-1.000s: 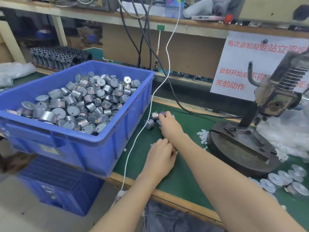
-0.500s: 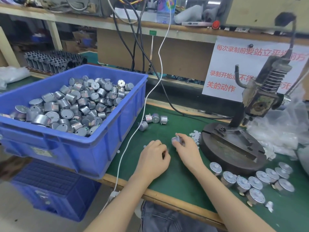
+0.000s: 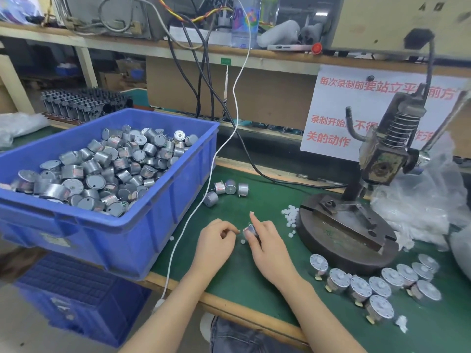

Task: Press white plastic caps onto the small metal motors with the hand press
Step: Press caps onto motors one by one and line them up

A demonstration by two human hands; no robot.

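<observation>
The right hand (image 3: 267,247) pinches one small motor (image 3: 249,230) between thumb and fingers, index finger raised. Just left of it, the left hand (image 3: 214,244) presses its fingertips together, perhaps on a cap; I cannot tell. A white cap (image 3: 242,241) lies between the hands on the green mat (image 3: 254,276).

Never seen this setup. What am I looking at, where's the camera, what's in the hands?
There is no robot here. One camera sits on a person's head and looks down at their two bare hands over a green bench mat.

The dark iron machine at the right is the hand press, standing on a round base. The blue bin is piled with small metal motors. Four loose motors lie on the mat behind the hands, white caps are heaped beside the press base, and a group of motors stands near the mat's front edge.

The right hand holds one motor. The left hand has its fingertips pinched, possibly on a cap, which is too small to tell.
</observation>
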